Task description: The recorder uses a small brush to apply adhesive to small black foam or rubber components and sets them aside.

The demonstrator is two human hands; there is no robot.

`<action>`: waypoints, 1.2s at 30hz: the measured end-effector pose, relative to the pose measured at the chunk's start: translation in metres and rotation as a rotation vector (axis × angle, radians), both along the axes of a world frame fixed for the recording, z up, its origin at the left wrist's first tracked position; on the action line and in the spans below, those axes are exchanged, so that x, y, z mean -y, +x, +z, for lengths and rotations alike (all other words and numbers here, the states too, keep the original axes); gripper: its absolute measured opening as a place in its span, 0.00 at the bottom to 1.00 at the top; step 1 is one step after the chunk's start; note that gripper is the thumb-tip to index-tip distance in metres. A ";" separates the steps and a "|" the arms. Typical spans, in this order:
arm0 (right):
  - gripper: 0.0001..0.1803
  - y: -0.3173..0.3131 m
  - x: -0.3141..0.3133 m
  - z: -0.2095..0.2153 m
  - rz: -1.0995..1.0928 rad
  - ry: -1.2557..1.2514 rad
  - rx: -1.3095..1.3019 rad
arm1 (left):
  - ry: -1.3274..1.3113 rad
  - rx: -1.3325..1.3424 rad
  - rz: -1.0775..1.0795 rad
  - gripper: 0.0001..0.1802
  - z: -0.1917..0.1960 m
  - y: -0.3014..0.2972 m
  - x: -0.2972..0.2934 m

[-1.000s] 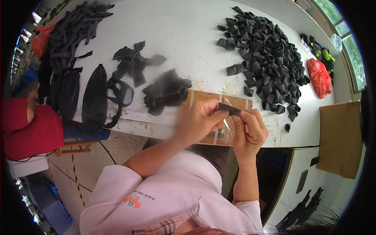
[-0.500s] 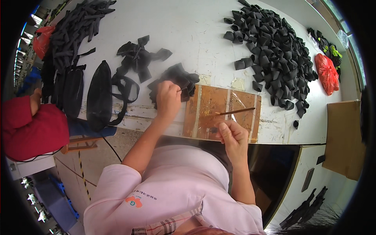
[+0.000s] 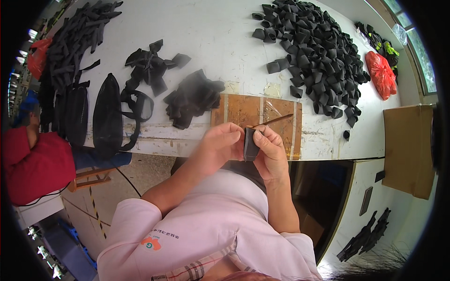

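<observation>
Black strap piece point(image 3: 251, 144) pinched, both hands (above brown board point(image 3: 243, 111)).

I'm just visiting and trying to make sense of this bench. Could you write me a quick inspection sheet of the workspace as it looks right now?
Surface: white worktable, scuffed, with a brown taped board at its near edge.
Job's things: small black strap piece, held between both hands above the board; thin brown stick in the right hand.
Clutter: large heap of folded black loops; pile of flat black pieces; long black straps; black pouches; red bag.
Grippers: left hand and right hand both pinch the piece.
Cables: nothing seen.
Surroundings: cardboard box; another person's red sleeve; window.
</observation>
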State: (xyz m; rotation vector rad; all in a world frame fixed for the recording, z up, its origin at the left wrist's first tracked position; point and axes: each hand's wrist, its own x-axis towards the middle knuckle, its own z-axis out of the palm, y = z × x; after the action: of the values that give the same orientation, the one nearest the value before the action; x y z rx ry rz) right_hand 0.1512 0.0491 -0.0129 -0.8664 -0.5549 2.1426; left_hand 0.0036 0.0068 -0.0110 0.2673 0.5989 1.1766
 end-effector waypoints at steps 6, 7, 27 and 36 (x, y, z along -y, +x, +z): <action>0.05 0.006 -0.002 0.001 0.067 0.004 0.004 | -0.066 -0.136 -0.018 0.05 0.009 0.004 -0.005; 0.06 0.008 -0.003 -0.002 0.083 0.026 0.024 | -0.082 -0.145 0.002 0.04 0.010 0.005 -0.006; 0.10 -0.023 0.006 0.020 -0.052 1.844 1.553 | 0.411 -1.180 0.710 0.06 -0.009 0.029 -0.002; 0.10 -0.081 0.009 0.020 0.134 1.173 0.724 | 0.213 -0.203 0.469 0.10 0.008 -0.015 -0.007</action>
State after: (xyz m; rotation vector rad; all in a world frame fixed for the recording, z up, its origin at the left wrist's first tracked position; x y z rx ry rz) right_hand 0.0702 0.0400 0.0070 -0.8417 -1.9831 1.1338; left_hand -0.0118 0.0138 -0.0028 0.4471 0.7376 1.6843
